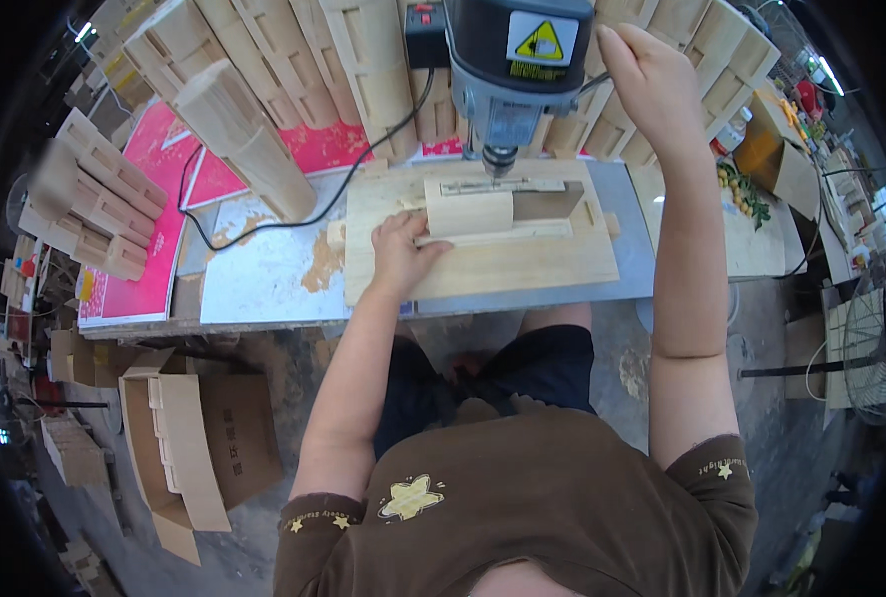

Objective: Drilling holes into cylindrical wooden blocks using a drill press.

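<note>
A bench drill press (519, 60) with a dark top and grey body stands at the far middle of the bench. My right hand (652, 80) is raised beside it, fingers closed round its feed lever (594, 84). Below the drill chuck (499, 159), a pale wooden block (470, 212) sits in a wooden jig board (523, 264) with a metal strip along its far side. My left hand (403, 254) grips the block's left end, thumb along its near side and fingers partly hidden. The chuck hangs just above the block's far edge; where the bit's tip is, I cannot tell.
Slotted wooden pieces stand stacked behind the drill, with more at the left (100, 204). A black cable (314, 207) curves over the bench. One tall wooden stack (249, 144) stands left of the jig. An open cardboard box (199, 438) is on the floor; fans stand at both sides.
</note>
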A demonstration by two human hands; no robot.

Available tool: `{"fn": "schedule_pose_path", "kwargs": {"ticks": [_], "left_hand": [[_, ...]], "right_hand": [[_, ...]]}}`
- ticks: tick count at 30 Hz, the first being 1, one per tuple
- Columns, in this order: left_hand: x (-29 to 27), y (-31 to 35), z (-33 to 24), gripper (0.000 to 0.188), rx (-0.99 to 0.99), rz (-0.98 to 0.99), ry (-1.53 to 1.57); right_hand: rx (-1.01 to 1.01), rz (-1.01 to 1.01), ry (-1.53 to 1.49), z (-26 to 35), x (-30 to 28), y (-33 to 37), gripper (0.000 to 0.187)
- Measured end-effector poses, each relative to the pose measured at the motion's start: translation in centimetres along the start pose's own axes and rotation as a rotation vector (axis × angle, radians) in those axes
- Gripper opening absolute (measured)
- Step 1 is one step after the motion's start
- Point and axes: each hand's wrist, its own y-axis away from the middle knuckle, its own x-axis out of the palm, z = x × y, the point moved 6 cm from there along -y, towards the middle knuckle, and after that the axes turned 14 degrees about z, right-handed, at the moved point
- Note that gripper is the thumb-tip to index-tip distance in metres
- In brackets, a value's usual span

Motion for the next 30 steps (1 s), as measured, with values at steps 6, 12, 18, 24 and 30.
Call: {"fn": "schedule_pose_path", "kwargs": {"ticks": [6, 12, 18, 24, 30], "left_hand": [[0.1, -0.2, 0.3, 0.045, -0.008, 0.004, 0.016], [-0.1, -0.6, -1.3, 0.029, 0.131, -0.090, -0.011], [0.5, -0.2, -1.1, 0.025, 0.227, -0.104, 0.096], [0.6, 0.3, -0.1, 0.030, 0.163, 0.064, 0.344], [1.9, -0.6, 0.9, 0.032, 0.045, 0.114, 0.486]], "right_hand": [[-0.010, 0.014, -0.185, 0.6, 2.8, 7.3, 0.021], [-0.016, -0.253, -0.454, -0.6, 5.4, 11.3, 0.008], [-0.146, -0.437, -0.343, -2.8, 12.6, 13.8, 0.019], [-0.142, -0.467, -0.369, -1.4, 10.1, 13.5, 0.017], [-0.086, -0.368, -0.271, 0.3, 2.5, 7.3, 0.018]]}}
